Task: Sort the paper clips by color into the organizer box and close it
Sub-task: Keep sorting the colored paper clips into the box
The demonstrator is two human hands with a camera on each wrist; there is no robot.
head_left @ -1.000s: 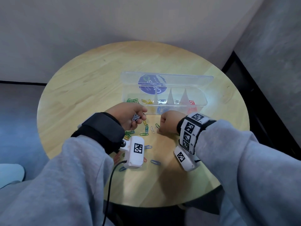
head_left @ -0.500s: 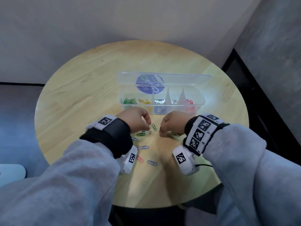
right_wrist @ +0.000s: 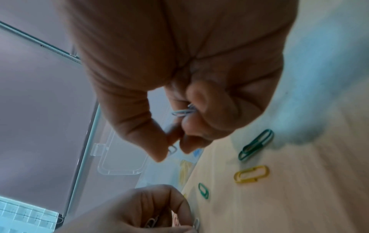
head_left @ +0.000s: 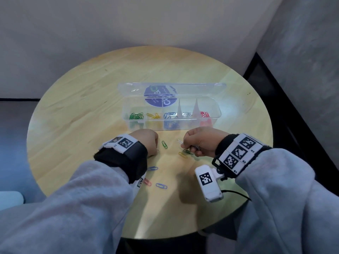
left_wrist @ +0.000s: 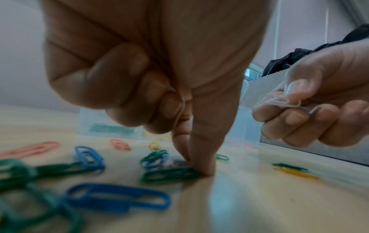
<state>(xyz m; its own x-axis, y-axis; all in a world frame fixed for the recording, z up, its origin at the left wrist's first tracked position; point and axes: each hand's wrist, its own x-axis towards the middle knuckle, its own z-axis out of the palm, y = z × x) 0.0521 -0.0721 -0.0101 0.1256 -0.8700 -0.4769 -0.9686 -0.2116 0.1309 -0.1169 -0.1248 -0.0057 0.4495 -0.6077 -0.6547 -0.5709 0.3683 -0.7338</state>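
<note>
The clear organizer box (head_left: 126,107) stands open on the table, with green, yellow, blue, silver and red clips in separate compartments. My left hand (head_left: 155,149) is palm down in front of it. Its thumb and forefinger (left_wrist: 203,157) press on a silver clip (left_wrist: 177,163) beside a green clip (left_wrist: 169,174), and the curled fingers hold more silver clips (right_wrist: 151,222). My right hand (head_left: 183,143) is just above the table. It pinches one silver clip (head_left: 179,141) and holds several more (right_wrist: 182,112) in its curled fingers.
Loose clips lie between and before my hands: green (head_left: 164,144), green (head_left: 188,152), yellow (head_left: 182,154), blue (head_left: 152,168), red (head_left: 147,182), blue (head_left: 161,186). More green and blue clips (left_wrist: 117,197) lie under my left wrist. The round table's edge (head_left: 165,235) is near me.
My left hand turned palm down and dropped to the table, fingertips onto a silver clip. My right hand rose from the table to the right with a silver clip pinched.
</note>
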